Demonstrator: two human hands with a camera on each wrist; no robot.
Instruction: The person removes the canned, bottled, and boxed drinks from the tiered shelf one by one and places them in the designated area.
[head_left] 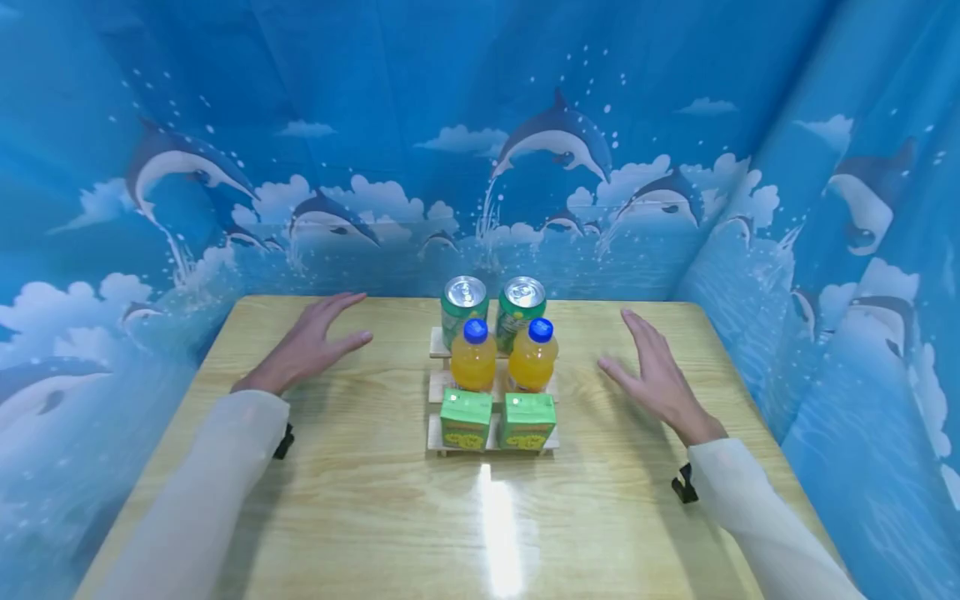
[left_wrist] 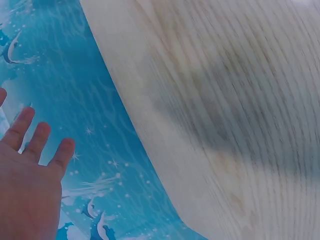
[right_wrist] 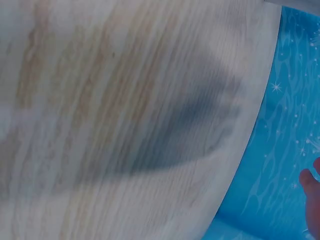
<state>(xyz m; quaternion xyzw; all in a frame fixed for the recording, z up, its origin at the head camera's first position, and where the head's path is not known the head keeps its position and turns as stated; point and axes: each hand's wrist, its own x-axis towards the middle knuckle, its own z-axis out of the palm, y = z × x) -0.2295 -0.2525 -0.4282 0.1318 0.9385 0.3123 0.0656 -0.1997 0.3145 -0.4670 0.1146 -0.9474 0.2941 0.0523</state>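
Note:
In the head view a small tiered wooden rack (head_left: 492,444) stands mid-table. Its back step carries two green drink cans (head_left: 464,307) (head_left: 521,310) with silver tops. Two bottles of orange drink (head_left: 474,367) (head_left: 531,368) with blue caps fill the middle step. On the front step sit two green juice boxes (head_left: 466,421) (head_left: 528,422). To the left of the rack, my left hand (head_left: 311,343) hovers over the table with fingers extended, touching nothing. My right hand (head_left: 658,377) is held likewise on the right side, apart from the rack, thumb and fingers spread.
The light wood-grain table (head_left: 360,500) has its edges at the back and both sides. A blue curtain with dolphins (head_left: 405,100) hangs behind and beside it. Dark wrist straps (head_left: 684,485) show under the pale sleeves (head_left: 217,467). Light glares on the table front.

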